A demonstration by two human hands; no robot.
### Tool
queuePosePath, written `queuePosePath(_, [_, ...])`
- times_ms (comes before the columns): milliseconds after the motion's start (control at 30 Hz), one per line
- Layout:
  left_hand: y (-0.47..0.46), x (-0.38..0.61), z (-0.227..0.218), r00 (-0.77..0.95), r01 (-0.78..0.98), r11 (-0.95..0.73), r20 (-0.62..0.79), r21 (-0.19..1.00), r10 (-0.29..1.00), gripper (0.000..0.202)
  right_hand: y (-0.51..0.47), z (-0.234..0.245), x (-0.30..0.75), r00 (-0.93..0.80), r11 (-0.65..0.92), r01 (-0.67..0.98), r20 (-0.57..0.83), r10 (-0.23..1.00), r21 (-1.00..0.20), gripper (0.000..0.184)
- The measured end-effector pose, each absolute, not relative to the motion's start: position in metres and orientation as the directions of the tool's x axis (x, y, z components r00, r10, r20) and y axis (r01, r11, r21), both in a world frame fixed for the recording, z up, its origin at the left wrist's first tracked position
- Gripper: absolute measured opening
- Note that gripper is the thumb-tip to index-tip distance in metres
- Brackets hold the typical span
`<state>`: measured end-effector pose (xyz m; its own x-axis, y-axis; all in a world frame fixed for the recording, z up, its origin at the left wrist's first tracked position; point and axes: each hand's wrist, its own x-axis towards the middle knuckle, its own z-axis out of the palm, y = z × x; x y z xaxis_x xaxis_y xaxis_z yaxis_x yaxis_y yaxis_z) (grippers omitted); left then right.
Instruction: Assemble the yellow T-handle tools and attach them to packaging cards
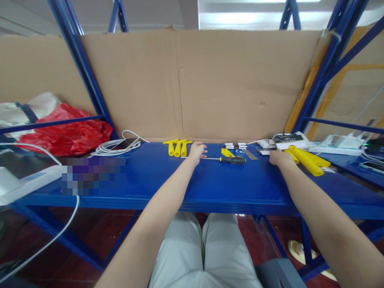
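The left hand (pixel 198 153), fingers loosely parted, is over the shaft of a screwdriver (pixel 233 160), just right of three yellow T-shaped pieces (pixel 177 148); contact with the shaft cannot be told. Well apart, the right hand (pixel 280 157) is just left of yellow tubes (pixel 306 161), its grip hidden. Beyond it, a black printed label (pixel 288 138) is too small to read. Far left, a red plastic bag (pixel 75 127) hides any contents.

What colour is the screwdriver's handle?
The handle is mostly black, as the head view shows.
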<state>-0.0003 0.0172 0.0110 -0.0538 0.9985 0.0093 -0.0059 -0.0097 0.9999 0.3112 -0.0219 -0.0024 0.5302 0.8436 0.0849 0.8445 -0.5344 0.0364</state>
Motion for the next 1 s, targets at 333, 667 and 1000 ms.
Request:
queuePosePath(333, [0.025, 0.0, 0.004, -0.018, 0.289, -0.12, 0.131, 0.95, 0.991, 0.03, -0.026, -0.006, 0.309, 0.56, -0.568, 0.823, 0.171, 0.811, -0.003, 0.048])
queuePosePath(667, [0.028, -0.002, -0.005, 0.269, 0.809, -0.434, 0.407, 0.396, 0.873, 0.029, -0.022, -0.009, 0.315, 0.572, -0.573, 0.818, 0.156, 0.805, -0.043, 0.048])
queuePosePath(1000, [0.026, -0.034, 0.002, -0.152, 0.963, 0.063, 0.336, 0.262, 0.929, 0.051, -0.029, -0.003, 0.302, 0.515, -0.538, 0.841, 0.226, 0.827, 0.05, 0.044])
